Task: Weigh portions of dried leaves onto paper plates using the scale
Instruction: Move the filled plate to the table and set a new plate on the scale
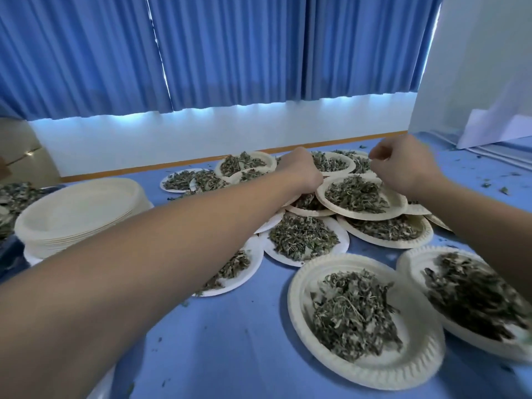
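Observation:
Many paper plates heaped with dried green leaves cover the blue table. One filled plate (398,200) lies on top of other filled plates in the middle of the cluster. My left hand (299,171) reaches over and grips this plate's left rim, with the fingers curled down out of sight. My right hand (403,165) hovers just above the plate's far right rim with its fingers curled; nothing shows between them. No scale is in view.
A tall stack of unused paper plates (77,217) stands at the left, with a leaf pile (14,197) behind it. Two filled plates (299,298) (414,263) sit near me at the right. Leaf crumbs litter the cloth (230,341). Blue curtains and a wall close off the back.

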Available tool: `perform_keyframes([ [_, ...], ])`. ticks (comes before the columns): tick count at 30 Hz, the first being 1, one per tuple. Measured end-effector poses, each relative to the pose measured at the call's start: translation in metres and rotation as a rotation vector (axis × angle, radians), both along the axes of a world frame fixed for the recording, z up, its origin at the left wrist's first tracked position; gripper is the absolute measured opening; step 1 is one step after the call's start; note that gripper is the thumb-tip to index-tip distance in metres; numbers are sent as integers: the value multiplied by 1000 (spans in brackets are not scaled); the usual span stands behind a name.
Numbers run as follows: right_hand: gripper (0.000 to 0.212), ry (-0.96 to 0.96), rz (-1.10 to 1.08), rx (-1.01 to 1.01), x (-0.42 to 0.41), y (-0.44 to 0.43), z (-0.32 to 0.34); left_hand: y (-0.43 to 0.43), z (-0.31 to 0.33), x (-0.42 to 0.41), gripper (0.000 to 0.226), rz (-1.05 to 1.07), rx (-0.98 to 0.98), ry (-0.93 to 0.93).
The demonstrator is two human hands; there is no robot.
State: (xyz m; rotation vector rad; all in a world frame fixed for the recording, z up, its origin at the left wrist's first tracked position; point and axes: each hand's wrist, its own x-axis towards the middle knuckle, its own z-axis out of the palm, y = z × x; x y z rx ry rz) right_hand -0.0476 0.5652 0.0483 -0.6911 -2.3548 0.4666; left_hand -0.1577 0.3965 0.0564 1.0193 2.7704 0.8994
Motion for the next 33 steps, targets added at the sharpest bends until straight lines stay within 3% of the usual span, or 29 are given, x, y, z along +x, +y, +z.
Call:
perform_keyframes([
  [5, 13, 24, 297, 86, -17, -80, 17, -49, 11, 7, 7, -124, 76, 80],
  [8, 14, -36, 411, 158, -34, -134, 27, -93, 18, 3, 28, -62, 42, 117],
  [13, 11, -22, 566, 167, -62, -223, 39, -196, 30, -19, 19, 12, 19, 157],
  [22, 10, -149, 924, 357, -102, -355, 47, -368, 31, -43, 19, 7, -165, 259],
  [29, 16, -385, 962, 710, -106, -393, 45, -427, 20, -47, 13, -94, -244, 391],
  [33, 18, -442, 914, 794, -105, -396, 48, -431, 18, -47, 17, -126, -230, 425],
])
